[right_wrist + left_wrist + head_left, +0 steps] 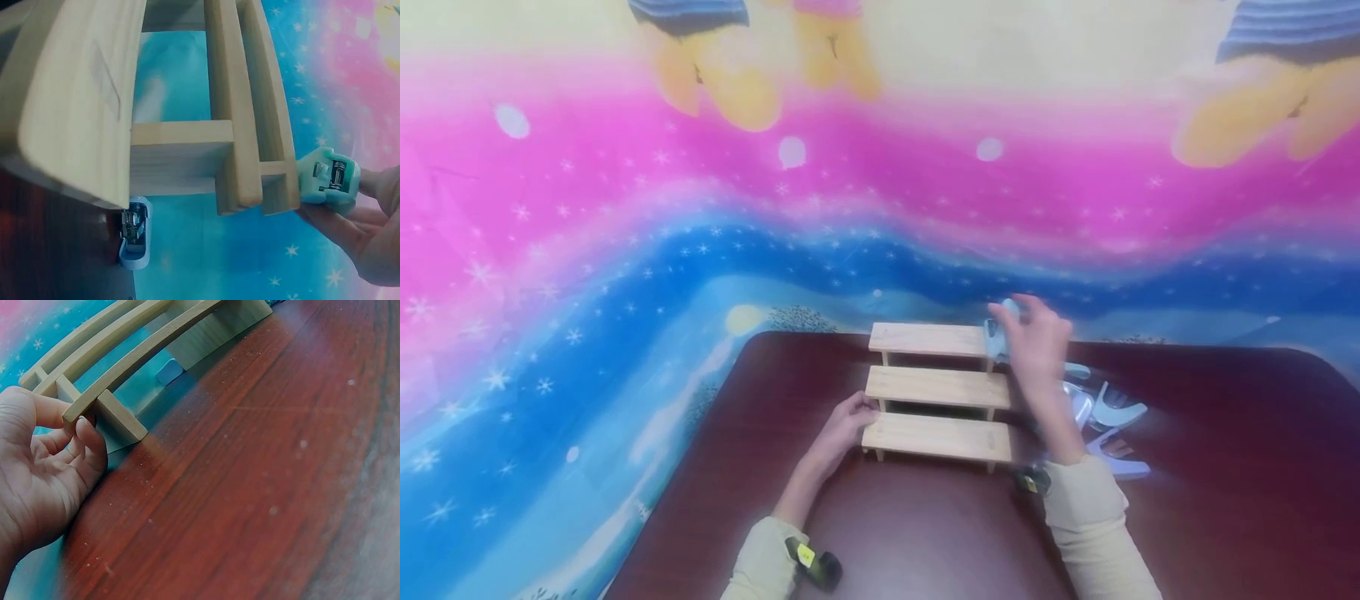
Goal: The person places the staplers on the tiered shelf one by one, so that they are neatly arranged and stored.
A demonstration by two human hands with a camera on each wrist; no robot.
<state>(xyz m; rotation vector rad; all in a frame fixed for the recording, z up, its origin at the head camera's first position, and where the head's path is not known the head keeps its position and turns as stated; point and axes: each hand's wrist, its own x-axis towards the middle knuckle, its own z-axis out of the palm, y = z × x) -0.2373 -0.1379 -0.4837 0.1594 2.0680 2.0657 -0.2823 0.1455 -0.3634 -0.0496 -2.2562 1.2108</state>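
Observation:
A three-tiered wooden rack [940, 387] of pale steps stands on the table. My left hand [847, 423] is at the left end of its lowest step; in the left wrist view the thumb and fingers pinch that board's end. At the right end of the top step, my right hand [1037, 342] holds a mint-green plastic clip [329, 178] with a metal coil spring in its body. The clip is right against the board's end; whether it bears on the wood I cannot tell. Fingers hide part of it.
Right of the rack lie several similar plastic pieces, among them a pale green V-shaped one [1118, 410] and a lilac one [1123, 462]. A light blue clip [134, 240] is near the rack's base. Behind the dark red table [1225, 467] hangs a patterned cloth [880, 200].

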